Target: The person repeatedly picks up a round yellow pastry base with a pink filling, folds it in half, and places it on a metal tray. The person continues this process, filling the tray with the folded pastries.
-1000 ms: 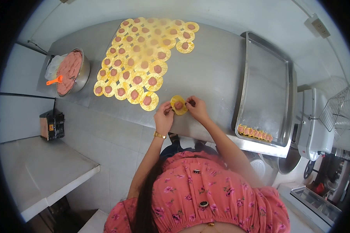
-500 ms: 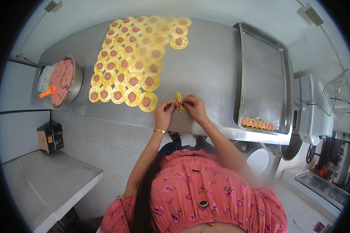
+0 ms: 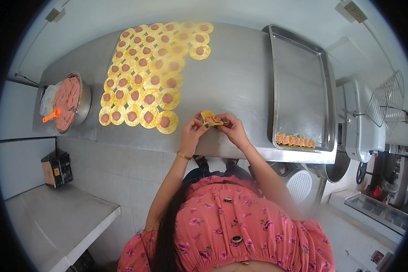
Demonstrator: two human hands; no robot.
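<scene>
Near the front edge of the steel table, a yellow dumpling wrapper [image 3: 208, 116] with pink filling is held between my two hands. My left hand [image 3: 192, 133] pinches its left side, and my right hand [image 3: 233, 128] pinches its right side. The wrapper's sides are partly folded up, with its upper edge raised. To the left lie rows of flat round yellow wrappers [image 3: 173, 128], each with a dab of pink meat filling [image 3: 165, 122]. On the right, several folded dumplings [image 3: 295, 141] stand in a row along the near edge of a metal tray [image 3: 274, 90].
A steel bowl [image 3: 87, 102] of pink filling with an orange spoon [image 3: 52, 115] stands at the table's left end. Beyond the tray are a white machine [image 3: 360, 122] and a wire guard [image 3: 387, 99]. A lower steel counter [image 3: 59, 217] is at the lower left.
The wrapper between my fingers has turned from standing narrow and upright to a wider, sideways fold. The whole view has shifted slightly. Both hands keep hold of it.
</scene>
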